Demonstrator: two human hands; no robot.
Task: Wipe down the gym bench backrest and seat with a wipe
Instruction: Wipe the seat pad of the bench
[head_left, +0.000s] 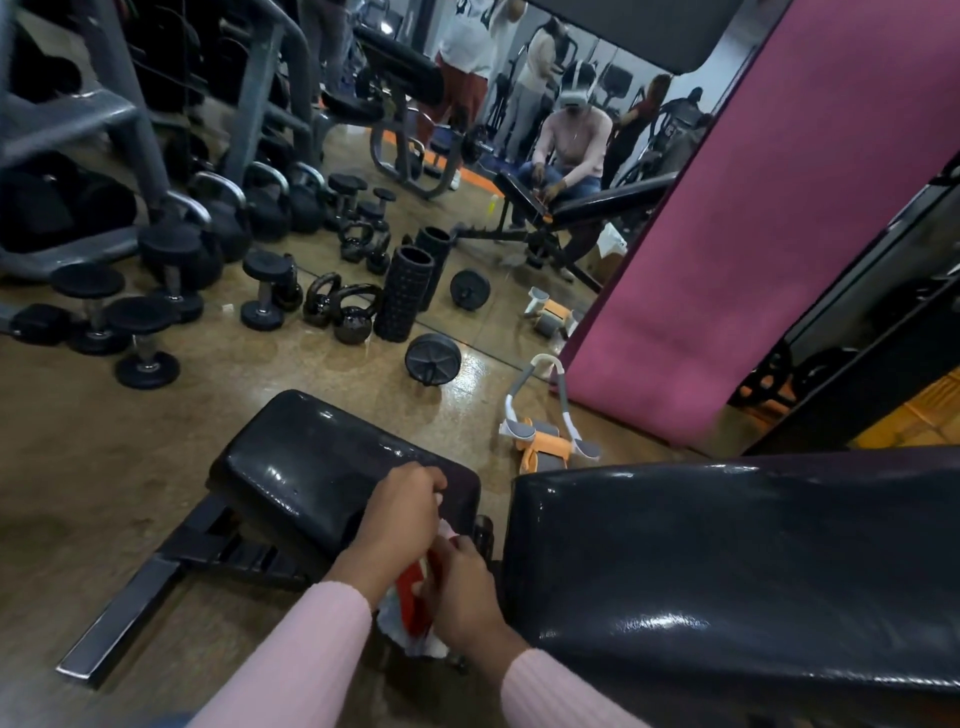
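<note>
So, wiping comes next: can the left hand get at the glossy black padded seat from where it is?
Probably yes: the left hand already hovers over the glossy black padded seat, nothing between, though it pinches a white wipe.

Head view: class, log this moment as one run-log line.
left hand: pinches white wipe | right hand: holds red-and-white wipe packet | glossy black bench seat: untouched

The seat (311, 467) and backrest (727, 561) are black vinyl-like padding, glossy and smooth, with bright glints. The frame (119, 618) at 8 o'clock looks like dull metal. The floor (104, 457) is shiny and smooth. At 2 o'clock the pink mat (769, 234) looks matt. The sleeves (291, 665) are soft pink knit.
</note>
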